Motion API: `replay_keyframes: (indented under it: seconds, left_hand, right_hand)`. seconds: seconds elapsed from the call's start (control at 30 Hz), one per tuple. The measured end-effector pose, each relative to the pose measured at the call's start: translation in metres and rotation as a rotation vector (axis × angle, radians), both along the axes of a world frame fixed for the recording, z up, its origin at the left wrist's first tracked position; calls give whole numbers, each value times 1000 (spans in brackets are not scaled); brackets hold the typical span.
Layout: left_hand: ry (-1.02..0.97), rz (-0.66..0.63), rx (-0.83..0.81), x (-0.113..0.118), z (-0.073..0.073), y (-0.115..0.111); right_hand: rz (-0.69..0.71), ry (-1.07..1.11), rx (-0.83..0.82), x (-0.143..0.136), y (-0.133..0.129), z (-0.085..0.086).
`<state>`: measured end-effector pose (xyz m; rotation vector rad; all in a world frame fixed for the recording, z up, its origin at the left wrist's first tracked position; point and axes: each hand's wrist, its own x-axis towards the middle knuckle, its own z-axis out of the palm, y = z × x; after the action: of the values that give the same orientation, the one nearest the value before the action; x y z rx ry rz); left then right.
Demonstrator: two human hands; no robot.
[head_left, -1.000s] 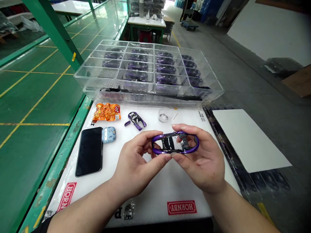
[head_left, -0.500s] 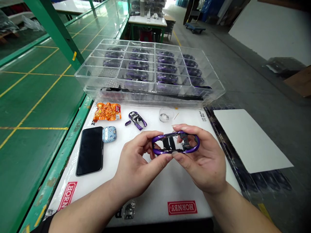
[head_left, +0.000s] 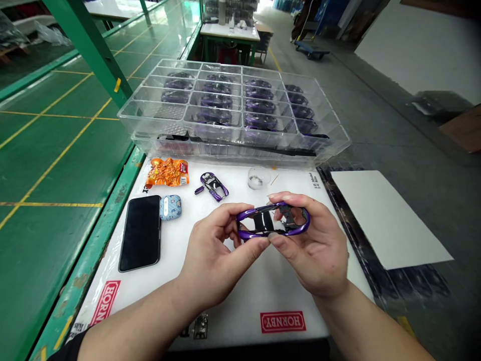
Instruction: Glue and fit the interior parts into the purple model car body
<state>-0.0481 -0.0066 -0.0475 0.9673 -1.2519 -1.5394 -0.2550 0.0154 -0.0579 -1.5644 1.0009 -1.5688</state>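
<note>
Between both hands, above the white tabletop (head_left: 225, 271), I hold a purple and black toy car body (head_left: 263, 220) with open window gaps. My left hand (head_left: 220, 255) pinches its left end and near edge between thumb and fingers. Around the right end, the fingers of my right hand (head_left: 319, 245) are closed, with the thumb on the near edge. The thumbs nearly meet. Another purple car body (head_left: 215, 186) lies on the table beyond my left hand, a small purple piece (head_left: 199, 190) beside it. Farther right stands a small clear round dish (head_left: 258, 178) with tiny bits inside.
A clear divided tray (head_left: 240, 133) at the back holds several purple car bodies. To the left are a black phone (head_left: 140, 233), a blue patterned case (head_left: 170, 207) and an orange snack packet (head_left: 167, 172). A white sheet (head_left: 387, 215) lies at right. A green post (head_left: 90, 50) rises at left.
The view has shifted very slightly. Both hands keep the same grip on the car body. A blue trolley in the background has moved a little to the right.
</note>
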Motion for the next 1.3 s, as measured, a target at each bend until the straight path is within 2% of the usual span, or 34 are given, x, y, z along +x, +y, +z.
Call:
replay_keyframes:
  seconds: [0.37,0.63,0.93,1.3]
  left_hand:
    - [14,-6,-1,0,3,2]
    - [-103,54,-34,2,-2,0]
    - [-318,125,-284,7,-1,-3]
    - [-324,134,-350,9,-2,-2]
  right_hand:
    - [2,-1,-9,1,-1,0]
    - [26,-17,20,-1,-9,-7]
    - [-5,101,40,-13,-8,0]
    - [-48,123,7,-13,-6,-1]
